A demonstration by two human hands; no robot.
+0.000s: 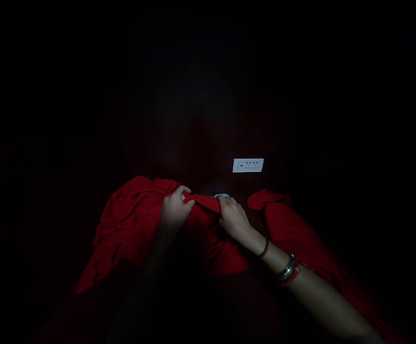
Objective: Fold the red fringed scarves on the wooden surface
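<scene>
Both hands are closed on a red cloth (129,224), probably a garment. The left hand (174,210) pinches a bunched edge, and the right hand (233,219) presses fingers-down on the same edge just beside it, so a short span runs between them. The step in hand looks like finding and straightening that edge; any pull along it would call for both grips to hold evenly. The cloth is soft, rumpled and deeply creased, spread low in the middle of the view on a surface too dark to identify. Bangles (288,270) circle the right wrist, and a white socket plate (248,165) shows beyond.
</scene>
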